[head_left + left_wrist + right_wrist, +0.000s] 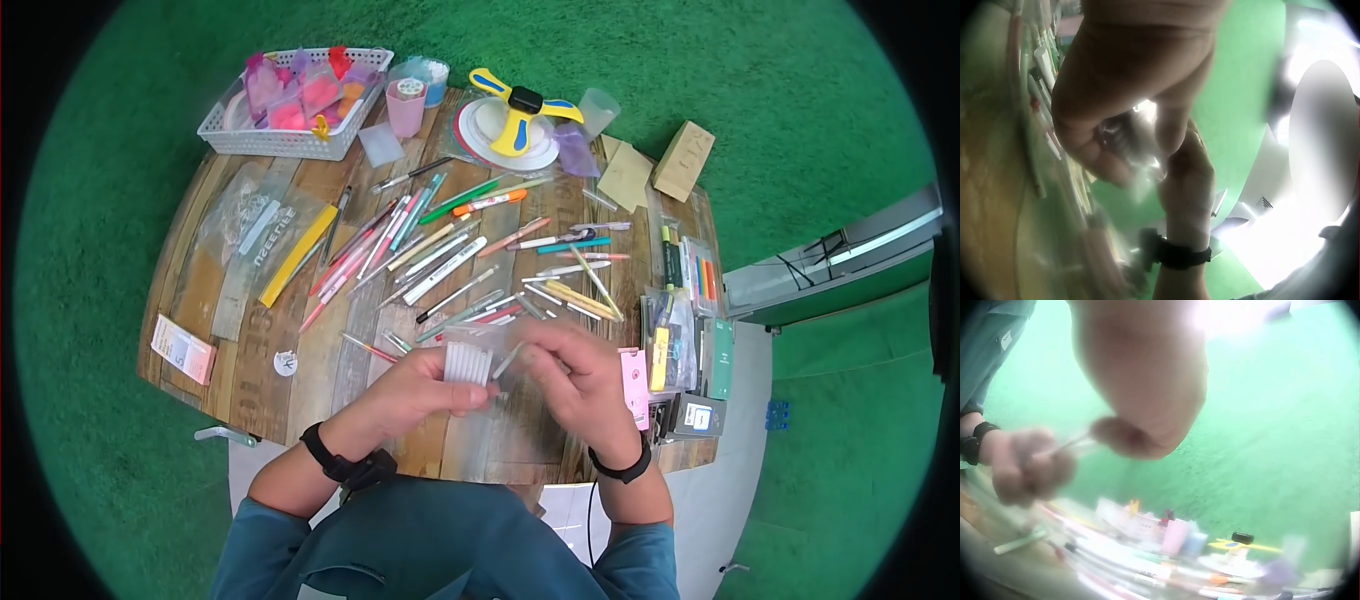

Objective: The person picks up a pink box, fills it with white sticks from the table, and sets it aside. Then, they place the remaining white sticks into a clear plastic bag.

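My left hand (425, 388) grips a clear plastic packet (468, 363) in which several short white sticks lie side by side, its thumb across the front. Close on its right, my right hand (572, 375) pinches a slim white stick (507, 360) between thumb and fingertips, at the packet's side. Seen from the right wrist, the stick (1075, 442) bridges the gap between both hands, blurred. The left wrist view has the shiny packet (1125, 137) partly hidden behind curled fingers. Both hands are over the table's near edge.
Many pens and markers (450, 260) lie scattered across the wooden table (270, 350). Behind them stand a white basket (275, 145) of colourful pouches, a pink cup (405, 110) and a yellow-blue spinner (520, 120). A wooden block (684, 160) and pen packs (700, 270) line the right side.
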`<state>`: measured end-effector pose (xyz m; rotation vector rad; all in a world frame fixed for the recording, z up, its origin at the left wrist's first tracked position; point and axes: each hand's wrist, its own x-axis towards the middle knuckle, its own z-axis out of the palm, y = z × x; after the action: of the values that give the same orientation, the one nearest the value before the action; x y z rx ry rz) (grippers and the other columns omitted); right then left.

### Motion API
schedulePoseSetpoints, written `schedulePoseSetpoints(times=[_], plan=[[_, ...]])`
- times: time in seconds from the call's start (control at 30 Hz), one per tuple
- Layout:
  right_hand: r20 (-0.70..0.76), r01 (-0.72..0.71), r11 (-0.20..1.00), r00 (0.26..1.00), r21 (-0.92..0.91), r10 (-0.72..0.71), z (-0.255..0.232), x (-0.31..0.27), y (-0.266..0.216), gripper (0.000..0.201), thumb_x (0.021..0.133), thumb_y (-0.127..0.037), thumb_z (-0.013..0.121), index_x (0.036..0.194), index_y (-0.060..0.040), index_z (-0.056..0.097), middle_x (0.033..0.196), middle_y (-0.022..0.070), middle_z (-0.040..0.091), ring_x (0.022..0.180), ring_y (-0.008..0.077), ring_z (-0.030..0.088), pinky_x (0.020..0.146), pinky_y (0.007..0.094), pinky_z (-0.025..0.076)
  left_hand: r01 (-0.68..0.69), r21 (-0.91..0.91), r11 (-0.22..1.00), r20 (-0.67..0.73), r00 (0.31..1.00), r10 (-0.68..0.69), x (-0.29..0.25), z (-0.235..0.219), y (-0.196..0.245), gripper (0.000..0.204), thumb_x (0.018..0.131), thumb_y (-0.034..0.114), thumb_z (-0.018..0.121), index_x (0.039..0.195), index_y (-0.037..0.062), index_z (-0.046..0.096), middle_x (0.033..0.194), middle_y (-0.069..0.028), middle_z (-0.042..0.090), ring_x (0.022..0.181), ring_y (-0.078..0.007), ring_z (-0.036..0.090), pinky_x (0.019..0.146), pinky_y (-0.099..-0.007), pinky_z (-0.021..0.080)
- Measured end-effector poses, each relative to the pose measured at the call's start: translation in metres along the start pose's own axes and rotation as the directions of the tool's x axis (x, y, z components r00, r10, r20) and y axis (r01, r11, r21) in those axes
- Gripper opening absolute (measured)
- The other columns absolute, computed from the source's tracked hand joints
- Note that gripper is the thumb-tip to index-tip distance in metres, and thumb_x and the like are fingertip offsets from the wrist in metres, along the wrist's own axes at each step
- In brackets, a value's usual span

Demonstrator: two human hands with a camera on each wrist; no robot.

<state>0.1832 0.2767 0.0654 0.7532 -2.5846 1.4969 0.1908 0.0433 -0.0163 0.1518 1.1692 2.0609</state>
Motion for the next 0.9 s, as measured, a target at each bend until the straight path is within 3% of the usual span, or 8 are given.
schedulePoseSetpoints(times=[0.03,0.17,0.23,0.37,0.47,0.53,0.77,0.9], plan=[[0.010,-0.046,0.998,0.999,0.053,0.046,0.002,0.003,-0.007,0.026,0.095,-0.006,0.068,0.120,-0.0008,0.070,0.102,0.0171,0.072,0.089,0.0334,0.070,0.078,0.0383,0.055,0.013,-0.012,1.000,-0.010,1.000,-0.014,-0.001,0.003,0.003,0.032,0.094,0.021,0.079,0.120,0.0033,0.070,0.108,-0.0039,0.073,0.091,-0.0104,0.065,0.077,-0.0270,0.051],[0.049,-0.046,0.997,0.998,0.060,0.043,0.002,0.006,-0.008,0.026,0.096,-0.008,0.068,0.120,0.0005,0.069,0.104,0.0177,0.072,0.090,0.0331,0.071,0.080,0.0384,0.055,0.068,-0.078,0.995,0.018,0.998,-0.067,-0.001,0.003,0.002,0.034,0.094,0.021,0.079,0.122,0.0045,0.069,0.112,-0.0053,0.072,0.095,-0.0120,0.067,0.077,-0.0272,0.052],[0.046,0.029,0.999,0.999,0.030,-0.030,0.002,0.006,-0.005,0.026,0.098,-0.013,0.067,0.120,0.0020,0.069,0.105,0.0186,0.071,0.092,0.0333,0.070,0.081,0.0382,0.055,0.067,-0.091,0.994,0.024,0.998,-0.065,0.000,0.003,0.001,0.034,0.094,0.021,0.079,0.122,0.0046,0.069,0.112,-0.0052,0.072,0.095,-0.0124,0.067,0.077,-0.0271,0.052],[0.098,-0.002,1.000,0.995,0.018,0.000,0.004,0.007,-0.009,0.027,0.099,-0.015,0.066,0.119,0.0030,0.069,0.109,0.0196,0.071,0.095,0.0337,0.069,0.084,0.0381,0.055,0.039,-0.105,0.994,0.060,0.998,-0.033,0.002,0.001,-0.004,0.032,0.095,0.022,0.078,0.121,0.0053,0.069,0.114,-0.0045,0.072,0.096,-0.0129,0.068,0.076,-0.0268,0.052],[0.040,-0.023,0.997,0.999,0.072,0.020,0.002,0.008,-0.005,0.028,0.100,-0.017,0.065,0.119,0.0031,0.069,0.111,0.0194,0.070,0.098,0.0336,0.069,0.087,0.0383,0.054,0.043,-0.095,0.995,0.023,0.999,-0.041,0.001,0.000,-0.004,0.031,0.095,0.018,0.076,0.122,0.0054,0.069,0.110,-0.0060,0.072,0.094,-0.0147,0.070,0.074,-0.0269,0.054],[0.176,-0.047,0.991,0.984,0.127,0.024,-0.002,0.008,-0.002,0.030,0.101,-0.019,0.064,0.121,0.0029,0.068,0.110,0.0190,0.069,0.099,0.0339,0.068,0.089,0.0386,0.053,0.042,-0.081,0.996,0.005,0.999,-0.041,-0.001,0.000,-0.002,0.031,0.095,0.018,0.076,0.122,0.0053,0.069,0.110,-0.0061,0.073,0.093,-0.0146,0.070,0.073,-0.0271,0.054],[0.130,-0.073,0.985,0.990,0.156,0.053,0.000,0.007,0.001,0.031,0.102,-0.021,0.063,0.120,0.0030,0.068,0.106,0.0167,0.069,0.096,0.0305,0.068,0.086,0.0362,0.052,0.017,-0.061,0.998,-0.046,0.999,-0.020,-0.002,-0.006,0.003,0.030,0.092,0.023,0.080,0.117,0.0090,0.072,0.104,-0.0005,0.074,0.089,-0.0113,0.070,0.070,-0.0252,0.051],[0.223,-0.218,0.955,0.960,0.202,0.172,-0.002,0.007,0.002,0.034,0.103,-0.023,0.062,0.125,0.0026,0.067,0.106,0.0156,0.069,0.097,0.0267,0.067,0.087,0.0354,0.052,0.023,-0.071,0.997,-0.063,0.998,-0.027,-0.002,-0.003,0.004,0.029,0.091,0.018,0.080,0.115,0.0041,0.072,0.104,-0.0059,0.075,0.091,-0.0146,0.071,0.071,-0.0265,0.054]])
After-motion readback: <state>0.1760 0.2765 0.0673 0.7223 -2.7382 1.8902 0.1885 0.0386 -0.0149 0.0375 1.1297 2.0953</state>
